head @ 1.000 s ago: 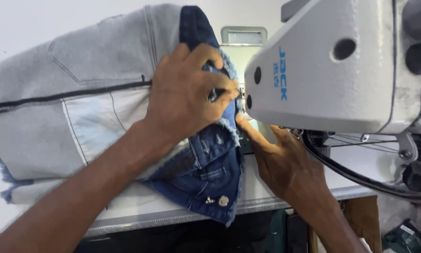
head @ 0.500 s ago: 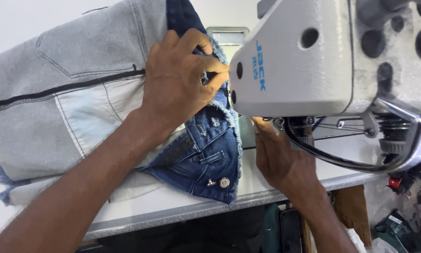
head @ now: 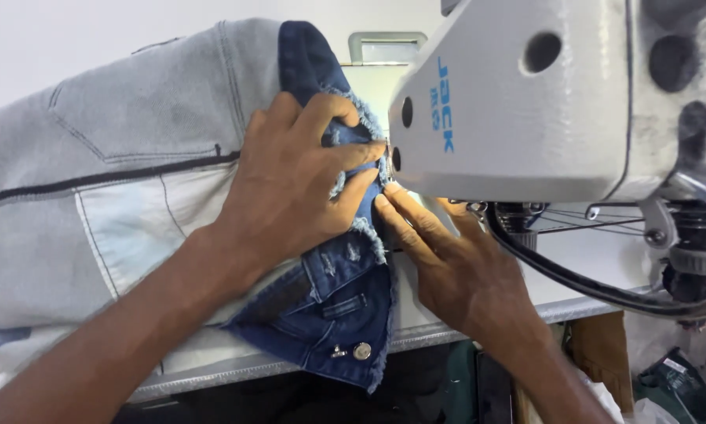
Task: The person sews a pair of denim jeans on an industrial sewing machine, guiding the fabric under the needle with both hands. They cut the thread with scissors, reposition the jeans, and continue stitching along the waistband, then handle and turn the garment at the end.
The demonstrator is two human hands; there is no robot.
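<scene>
My left hand point(head: 294, 184) lies flat on a dark blue denim piece point(head: 337, 306) with frayed edges and a metal button, pressing it down beside the head of a white sewing machine point(head: 525, 102). Its fingertips reach the fabric edge right at the machine head; the needle is hidden. My right hand point(head: 447, 259) rests under the machine arm, fingertips touching the same frayed edge next to my left fingers. The dark denim joins a large light grey denim garment point(head: 109, 196) spread to the left, with a black seam line and paler panels.
The work lies on a white table whose metal front edge point(head: 463, 334) runs below my hands. A black drive belt and handwheel point(head: 682, 267) sit at the machine's right. Dark clutter and a bag lie under the table at lower right.
The view has shifted, so the machine sits further left and looms larger. My right hand has slid forward so its fingertips meet the frayed denim edge by my left fingers.
</scene>
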